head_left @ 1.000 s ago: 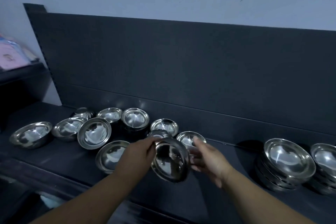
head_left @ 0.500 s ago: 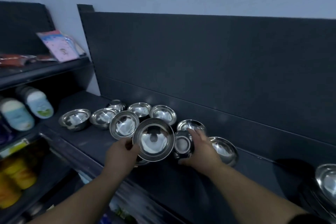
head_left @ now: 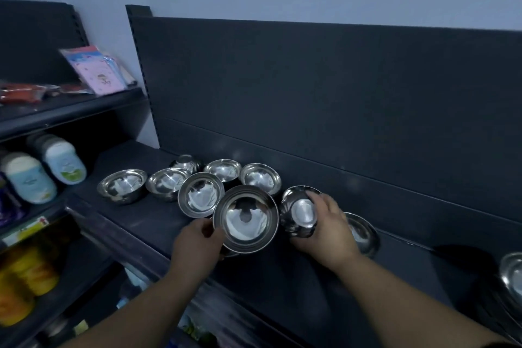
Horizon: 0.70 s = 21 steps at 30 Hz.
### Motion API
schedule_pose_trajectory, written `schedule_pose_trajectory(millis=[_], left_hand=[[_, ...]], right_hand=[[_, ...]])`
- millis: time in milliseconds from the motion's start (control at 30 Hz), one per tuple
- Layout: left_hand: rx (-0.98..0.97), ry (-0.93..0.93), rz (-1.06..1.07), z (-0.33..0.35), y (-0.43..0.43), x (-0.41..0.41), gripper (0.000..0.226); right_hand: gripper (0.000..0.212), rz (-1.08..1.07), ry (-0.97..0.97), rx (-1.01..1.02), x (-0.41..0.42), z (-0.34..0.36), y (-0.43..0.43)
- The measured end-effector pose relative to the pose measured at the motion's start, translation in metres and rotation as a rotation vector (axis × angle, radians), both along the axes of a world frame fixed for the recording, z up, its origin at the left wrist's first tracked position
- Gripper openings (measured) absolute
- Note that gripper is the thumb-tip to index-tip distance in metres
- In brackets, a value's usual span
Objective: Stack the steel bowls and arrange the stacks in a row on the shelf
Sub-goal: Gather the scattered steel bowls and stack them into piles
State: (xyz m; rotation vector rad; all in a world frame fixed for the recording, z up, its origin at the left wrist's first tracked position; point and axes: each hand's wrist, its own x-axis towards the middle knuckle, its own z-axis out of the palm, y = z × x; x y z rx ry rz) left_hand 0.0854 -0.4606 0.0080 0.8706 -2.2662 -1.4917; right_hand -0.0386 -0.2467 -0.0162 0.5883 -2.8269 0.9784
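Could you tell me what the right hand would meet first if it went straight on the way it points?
Probably the upright bowl at the right end of the back row: the right hand, gripping a small tilted bowl, points up-left toward it. Depth is unclear.

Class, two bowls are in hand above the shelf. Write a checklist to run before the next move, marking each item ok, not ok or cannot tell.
1. Left hand grips the large bowl at its rim: ok.
2. Right hand holds the small bowl: ok.
3. Large bowl empty inside: ok.
4. Small bowl facing mouth-up for nesting: cannot tell.
5. Loose bowls on the shelf all stacked: not ok.
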Motion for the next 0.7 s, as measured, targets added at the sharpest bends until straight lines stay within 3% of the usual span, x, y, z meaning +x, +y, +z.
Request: schedule_pose_trajectory(millis=[167,267,333,400,500,700], left_hand=[[0.085,0.036,-0.099,0.000,0.017,-0.008,0.017],[0.079,0.016,-0.200,0.001,0.035,-0.011,0.007],[0.015,-0.019,-0.275,-0.001,0.048,-0.013,0.007],[-0.010,-0.063,-0.338,-0.006,0.060,-0.012,0.008],[0.195,-0.129,-0.398,-0.012,0.076,-0.011,0.005],[0.255,-0.206,-0.429,-0.023,0.089,-0.017,0.016]], right_hand=[[0.099,-0.239,-0.182,-0.444,0.017,0.014,0.034],[0.094,-0.255,-0.468,-0.980,0.033,0.020,0.061],[0.083,-0.226,-0.696,-1.220,0.052,0.027,0.079],[0.075,-0.207,-0.855,-1.317,0.072,0.031,0.094],[0.092,-0.182,-0.950,-1.414,0.091,0.028,0.109],[0.080,-0.169,-0.947,-1.294,0.103,0.037,0.111]])
